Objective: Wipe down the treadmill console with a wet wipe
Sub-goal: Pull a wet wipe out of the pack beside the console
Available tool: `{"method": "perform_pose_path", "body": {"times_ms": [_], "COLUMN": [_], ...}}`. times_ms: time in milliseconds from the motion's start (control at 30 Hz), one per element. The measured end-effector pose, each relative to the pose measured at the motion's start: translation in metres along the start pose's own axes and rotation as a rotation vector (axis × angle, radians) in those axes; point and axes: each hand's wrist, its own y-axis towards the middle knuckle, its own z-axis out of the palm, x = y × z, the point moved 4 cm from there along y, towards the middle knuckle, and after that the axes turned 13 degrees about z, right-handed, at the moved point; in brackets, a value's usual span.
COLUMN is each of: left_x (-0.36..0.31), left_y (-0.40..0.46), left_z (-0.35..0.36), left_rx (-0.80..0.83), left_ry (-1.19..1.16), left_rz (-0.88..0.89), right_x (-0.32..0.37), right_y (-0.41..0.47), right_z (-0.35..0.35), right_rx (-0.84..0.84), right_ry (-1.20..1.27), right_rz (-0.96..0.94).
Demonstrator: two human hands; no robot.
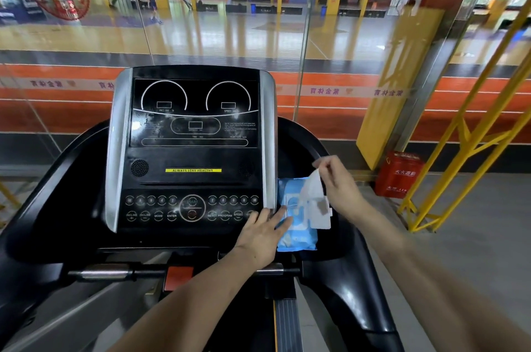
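Beside the console (pixel 195 150), left hand (pixel 264 232) flat on pack (pixel 297 234), right hand (pixel 337 182) pinching wipe (pixel 311 188).

The treadmill console (pixel 195 150) has a glossy black plastic face, smudged and dusty over the display, with brushed silver metal-look strips (pixel 119 150) down both sides. The handrails (pixel 51 193) are smooth, slightly shiny black plastic. The wipe packet (pixel 298 234) is soft, crinkled blue plastic film with an open white sticker flap. The wet wipe (pixel 311 188) is thin white cloth-like sheet, limp and matt.
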Motion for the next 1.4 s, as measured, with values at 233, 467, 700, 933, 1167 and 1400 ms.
{"method": "perform_pose_path", "body": {"times_ms": [233, 467, 700, 933, 1167, 1400], "left_x": [0.000, -0.012, -0.021, -0.023, -0.022, -0.021], "left_y": [0.005, 0.021, 0.008, 0.000, -0.003, -0.006], "left_z": [-0.028, -0.037, -0.017, -0.015, -0.015, -0.018], "left_rx": [-0.179, -0.122, -0.047, -0.037, 0.026, 0.042], "left_ry": [-0.145, -0.176, -0.122, -0.147, -0.110, -0.094], "left_rz": [-0.043, 0.043, 0.063, 0.090, 0.109, 0.103], "right_x": [0.008, -0.044, -0.072, -0.065, -0.070, -0.061], "right_y": [-0.013, -0.032, -0.044, -0.055, -0.060, -0.073], "right_z": [-0.022, -0.002, 0.019, 0.024, 0.030, 0.024], "right_rx": [-0.075, 0.000, 0.095, 0.134, 0.057, -0.027], "right_ry": [0.157, 0.141, -0.250, -0.182, -0.264, 0.057], "right_rz": [0.026, 0.263, 0.411, 0.464, 0.479, 0.407]}}
